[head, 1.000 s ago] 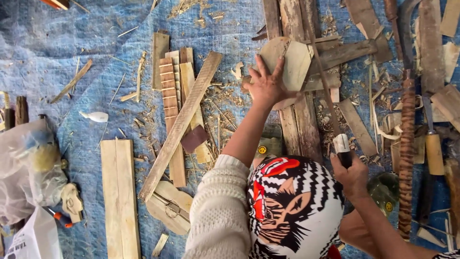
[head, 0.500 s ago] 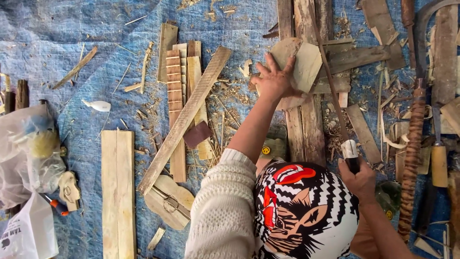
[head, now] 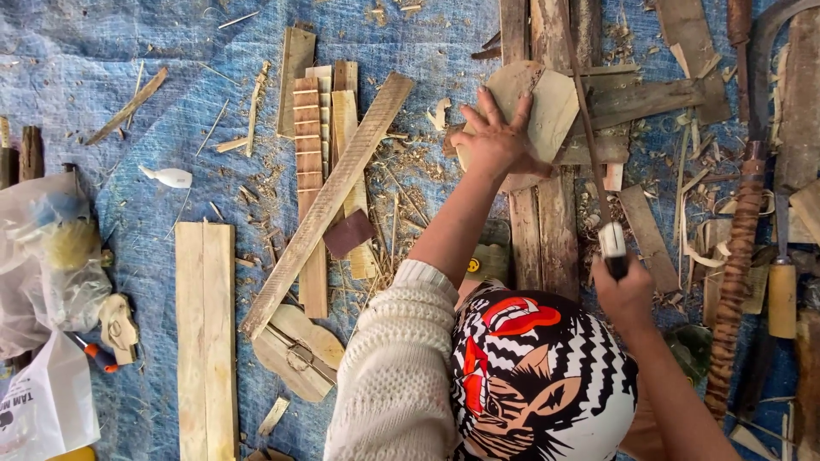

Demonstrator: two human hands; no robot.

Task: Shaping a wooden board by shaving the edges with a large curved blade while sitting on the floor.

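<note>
One person, two hands at work over the blue tarp (head: pixel 128 51). Left hand (head: pixel 495 141), fingers spread flat, presses an angular wooden piece (head: pixel 551 107) onto two upright planks (head: pixel 538 230) near the tarp's far edge. Right hand (head: pixel 623 294) is fisted around a thin saw's handle (head: pixel 612 243), blade running up past the piece. A clear plastic bag (head: pixel 51 256) of yellowish stuff sits at the left edge.

Single overhead view, straight down, fairly near, onto blue tarp (head: pixel 102 51) and wood scraps.
</note>
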